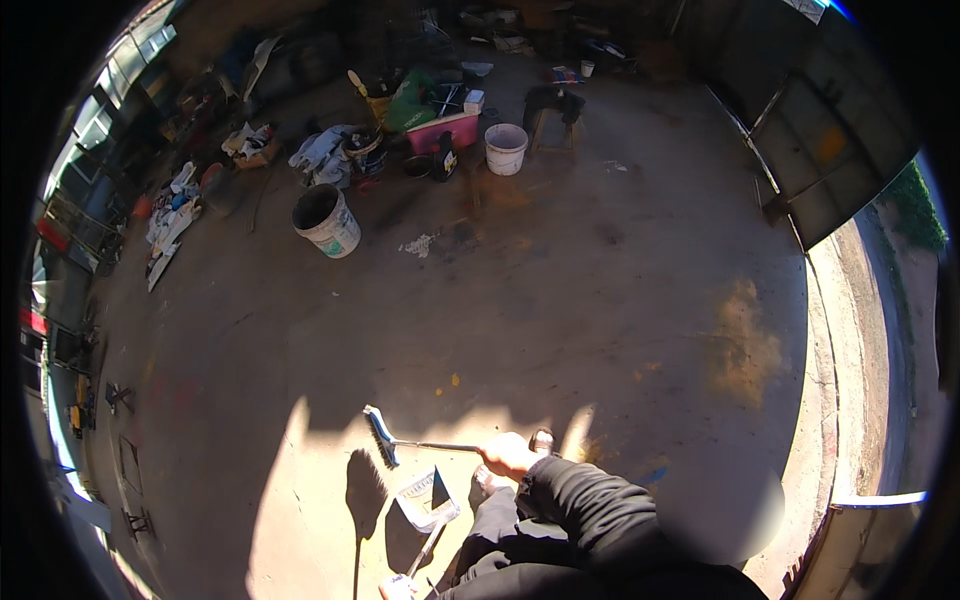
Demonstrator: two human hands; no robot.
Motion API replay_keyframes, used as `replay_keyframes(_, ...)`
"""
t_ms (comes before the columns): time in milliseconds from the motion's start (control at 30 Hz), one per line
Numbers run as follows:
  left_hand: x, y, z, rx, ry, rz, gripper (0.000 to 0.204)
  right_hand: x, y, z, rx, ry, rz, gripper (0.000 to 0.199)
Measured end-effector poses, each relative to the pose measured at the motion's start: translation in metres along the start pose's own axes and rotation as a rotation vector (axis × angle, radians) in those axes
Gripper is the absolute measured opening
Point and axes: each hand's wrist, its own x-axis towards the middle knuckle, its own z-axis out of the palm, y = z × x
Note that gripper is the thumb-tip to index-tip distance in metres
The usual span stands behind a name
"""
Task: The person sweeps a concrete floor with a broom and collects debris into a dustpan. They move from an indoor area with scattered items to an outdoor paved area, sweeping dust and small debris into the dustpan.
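Note:
My right hand (510,455) is wrapped round the handle of a broom (379,436), whose blue-and-white head with dark bristles hangs just above or at the floor to the left; the gap cannot be judged. At the lower edge my left hand (398,588) is partly cut off, closed on the handle of a white dustpan (412,490). The dustpan lies between the broom head and my legs, near my feet. Its tray shows a dark patch of shadow; any debris in it is too small to make out.
Sunlight falls on the floor (300,500) around me. Ahead stand a dirty white bucket (328,222), another white bucket (506,150), a pink bin (450,130) and a small stool (553,125). Piled clutter (175,225) lines the left. An open metal door (825,150) stands right.

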Motion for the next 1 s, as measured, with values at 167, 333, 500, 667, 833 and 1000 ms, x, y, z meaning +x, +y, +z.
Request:
replay_keyframes(167, -0.017, -0.024, -0.001, 0.056, 0.052, -0.024, 0.022, 0.02, -0.015, 0.053, 0.673, 0.112, 0.112, 0.013)
replay_keyframes(333, -0.03, -0.049, -0.002, 0.257, 0.05, 0.021, 0.031, -0.013, 0.021, 0.0, -0.052, -0.116, 0.128, 0.018)
replay_keyframes(500, -0.038, -0.037, 0.015, 1.904, -0.211, 0.666, 0.038, -0.086, 0.136, -0.091, -0.175, -0.268, 0.404, 0.028)
replay_keyframes(667, -0.07, -0.022, 0.085, 0.252, 0.073, 0.021, 0.015, -0.203, 0.274, -0.194, -0.277, -0.332, 0.612, 0.032)
replay_keyframes(833, -0.096, -0.003, 0.143, 0.129, 0.083, 0.045, 0.015, -0.289, 0.368, -0.282, -0.366, -0.384, 0.943, 0.033)
replay_keyframes(1000, -0.108, 0.012, 0.189, 0.077, 0.065, 0.059, 0.011, -0.336, 0.404, -0.344, -0.283, -0.173, 1.102, 0.047)
